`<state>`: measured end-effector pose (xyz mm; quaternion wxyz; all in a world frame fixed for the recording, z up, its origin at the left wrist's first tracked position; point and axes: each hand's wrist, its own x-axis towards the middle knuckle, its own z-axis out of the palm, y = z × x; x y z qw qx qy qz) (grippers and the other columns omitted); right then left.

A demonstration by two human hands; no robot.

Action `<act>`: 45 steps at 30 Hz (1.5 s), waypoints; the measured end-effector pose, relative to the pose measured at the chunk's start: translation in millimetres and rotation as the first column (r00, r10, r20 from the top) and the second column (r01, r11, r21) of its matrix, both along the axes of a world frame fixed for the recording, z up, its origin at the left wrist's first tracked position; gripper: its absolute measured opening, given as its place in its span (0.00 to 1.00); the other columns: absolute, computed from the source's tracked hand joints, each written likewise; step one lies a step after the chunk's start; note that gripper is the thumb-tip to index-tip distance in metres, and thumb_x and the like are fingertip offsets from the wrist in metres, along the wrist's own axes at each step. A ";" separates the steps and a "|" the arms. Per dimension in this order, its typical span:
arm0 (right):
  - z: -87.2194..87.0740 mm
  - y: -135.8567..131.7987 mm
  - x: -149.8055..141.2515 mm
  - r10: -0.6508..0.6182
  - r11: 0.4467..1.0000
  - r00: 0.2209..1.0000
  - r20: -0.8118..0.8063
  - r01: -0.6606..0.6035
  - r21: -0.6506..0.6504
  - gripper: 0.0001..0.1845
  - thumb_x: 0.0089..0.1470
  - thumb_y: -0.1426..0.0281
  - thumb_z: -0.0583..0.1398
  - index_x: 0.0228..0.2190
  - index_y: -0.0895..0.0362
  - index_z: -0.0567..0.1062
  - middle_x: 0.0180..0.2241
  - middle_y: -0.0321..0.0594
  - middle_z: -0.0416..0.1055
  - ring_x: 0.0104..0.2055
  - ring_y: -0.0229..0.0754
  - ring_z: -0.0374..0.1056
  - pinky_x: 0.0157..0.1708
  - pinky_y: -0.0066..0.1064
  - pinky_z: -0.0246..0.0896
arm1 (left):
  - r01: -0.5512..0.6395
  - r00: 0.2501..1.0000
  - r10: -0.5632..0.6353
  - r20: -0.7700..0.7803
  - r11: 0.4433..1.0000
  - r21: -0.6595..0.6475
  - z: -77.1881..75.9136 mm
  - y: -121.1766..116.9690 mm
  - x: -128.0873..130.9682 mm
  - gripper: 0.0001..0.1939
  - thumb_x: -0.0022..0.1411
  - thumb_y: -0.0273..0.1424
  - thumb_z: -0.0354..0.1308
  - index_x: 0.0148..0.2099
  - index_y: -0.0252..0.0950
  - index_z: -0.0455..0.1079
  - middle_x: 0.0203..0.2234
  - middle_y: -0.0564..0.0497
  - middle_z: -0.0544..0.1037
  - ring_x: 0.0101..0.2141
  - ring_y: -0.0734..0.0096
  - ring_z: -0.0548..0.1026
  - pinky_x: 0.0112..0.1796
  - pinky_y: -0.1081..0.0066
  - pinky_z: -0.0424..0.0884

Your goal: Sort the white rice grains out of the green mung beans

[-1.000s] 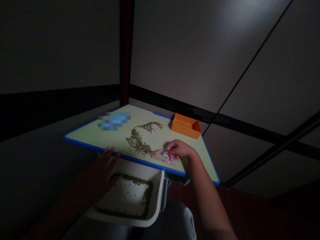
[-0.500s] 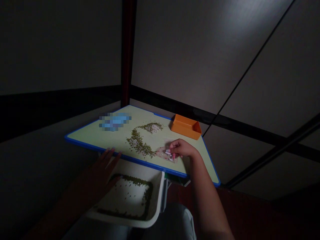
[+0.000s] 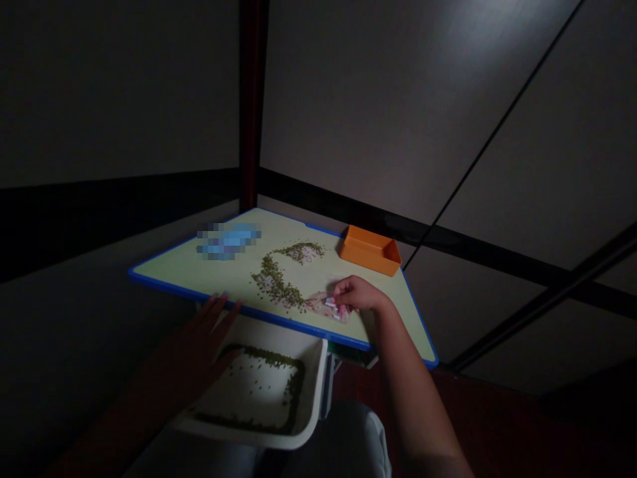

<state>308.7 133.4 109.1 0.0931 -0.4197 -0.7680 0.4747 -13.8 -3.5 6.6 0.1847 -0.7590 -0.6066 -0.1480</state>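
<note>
Resting on the pale green counter (image 3: 199, 272) with its blue edge, the right hand (image 3: 355, 294) has its fingers drawn together, pinching a small white piece against a thin, clear, pinkish scrap (image 3: 326, 307) that lies flat near the counter's near edge; what the piece is cannot be told in the dim light. One trail of small green beans (image 3: 279, 282) curves across the counter at 10 o'clock from that hand, mixed at its far end with a few pale grains. The left hand (image 3: 212, 332) lies at 8 o'clock from the right, fingers apart and flat, its fingertips touching the counter's blue edge and its palm over the rim of one white tray (image 3: 313, 398) held below the counter. Inside the tray, more green beans (image 3: 259, 385) line the walls, with a scattering across the middle. One orange bin (image 3: 369, 250) stands at 1 o'clock from the right hand, at the counter's far side, well apart from the beans. One blue blurred patch (image 3: 227, 240) sits at the far left of the counter.
</note>
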 end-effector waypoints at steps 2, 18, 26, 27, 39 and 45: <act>-0.3 -0.4 -0.9 0.003 1.000 1.000 -0.005 -0.003 -0.004 0.12 0.45 0.64 0.62 0.22 0.60 0.70 0.14 0.31 0.68 0.12 0.28 0.57 0.12 0.19 0.47 | 0.009 1.000 -0.009 -0.004 1.000 0.006 0.7 -0.8 -0.1 0.36 0.57 0.49 0.45 0.63 0.35 0.52 0.63 0.37 0.52 0.63 0.54 0.50 0.56 0.56 0.60; -0.3 -2.2 -0.7 0.063 0.993 0.997 -0.034 -0.066 -0.099 0.14 0.42 0.62 0.64 0.22 0.60 0.70 0.12 0.28 0.65 0.11 0.26 0.52 0.11 0.19 0.43 | 0.000 1.000 0.000 0.010 1.000 -0.011 4.7 -1.5 1.4 0.36 0.56 0.49 0.45 0.63 0.36 0.51 0.63 0.38 0.53 0.63 0.56 0.50 0.55 0.56 0.61; 0.1 -2.2 1.1 0.058 0.995 0.998 -0.005 -0.058 -0.083 0.11 0.43 0.64 0.63 0.24 0.60 0.71 0.13 0.29 0.67 0.11 0.27 0.54 0.11 0.19 0.45 | -0.014 0.999 0.016 0.033 0.998 -0.069 11.5 -4.7 5.1 0.35 0.57 0.48 0.45 0.63 0.35 0.52 0.64 0.37 0.51 0.63 0.54 0.49 0.57 0.55 0.59; 0.1 -2.5 0.5 0.060 0.995 0.998 0.002 -0.060 -0.079 0.11 0.43 0.64 0.63 0.24 0.60 0.71 0.13 0.29 0.67 0.11 0.28 0.54 0.11 0.19 0.45 | -0.017 0.999 0.019 0.031 0.998 -0.066 12.4 -4.9 5.7 0.35 0.57 0.48 0.45 0.63 0.35 0.52 0.63 0.37 0.52 0.63 0.54 0.50 0.56 0.55 0.60; -0.3 -3.1 -4.0 0.031 0.999 0.999 0.017 -0.031 -0.038 0.09 0.44 0.67 0.62 0.21 0.60 0.70 0.13 0.30 0.68 0.12 0.27 0.55 0.12 0.19 0.45 | -0.024 0.999 0.027 0.038 0.995 -0.092 14.7 -4.9 6.6 0.35 0.57 0.49 0.44 0.62 0.35 0.53 0.63 0.37 0.53 0.63 0.53 0.51 0.55 0.54 0.62; -1.4 -1.5 -2.4 -0.007 1.000 1.000 0.003 0.007 -0.018 0.11 0.44 0.65 0.61 0.21 0.60 0.68 0.13 0.30 0.68 0.11 0.27 0.54 0.12 0.19 0.44 | -0.019 0.999 0.023 0.043 0.997 -0.071 11.7 -4.5 5.9 0.35 0.57 0.48 0.44 0.63 0.36 0.52 0.64 0.38 0.51 0.63 0.53 0.50 0.55 0.54 0.61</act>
